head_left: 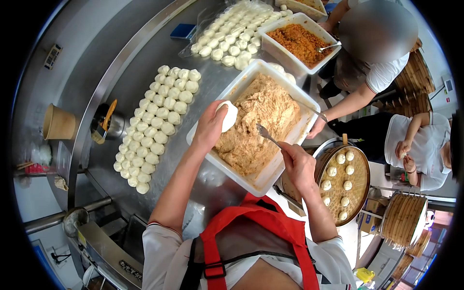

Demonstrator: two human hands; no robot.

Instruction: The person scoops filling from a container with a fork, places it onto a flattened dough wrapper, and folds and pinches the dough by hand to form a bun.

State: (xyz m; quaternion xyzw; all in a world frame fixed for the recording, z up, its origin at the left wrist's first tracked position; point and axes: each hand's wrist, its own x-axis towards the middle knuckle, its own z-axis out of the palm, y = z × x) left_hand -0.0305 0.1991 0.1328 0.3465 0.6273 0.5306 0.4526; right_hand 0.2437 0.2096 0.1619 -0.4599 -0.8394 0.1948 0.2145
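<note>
My left hand (210, 126) holds a flattened round of white dough (229, 116) over the left side of a white plastic tub (258, 189). Pale, pinkish minced filling (261, 108) is heaped in the tub. My right hand (298, 165) is closed around the handle of a fork (268, 135), its head just over the filling. What the far side of the dough round looks like is hidden from me.
Rows of dough balls (153, 126) lie on the steel table (203, 181), with more dough (232, 36) beyond. A second tub (298, 67) holds orange-brown filling. Filled buns sit in a round steamer (360, 157) at right. A co-worker's hand (317, 126) touches my tub; another person (415, 142) stands behind.
</note>
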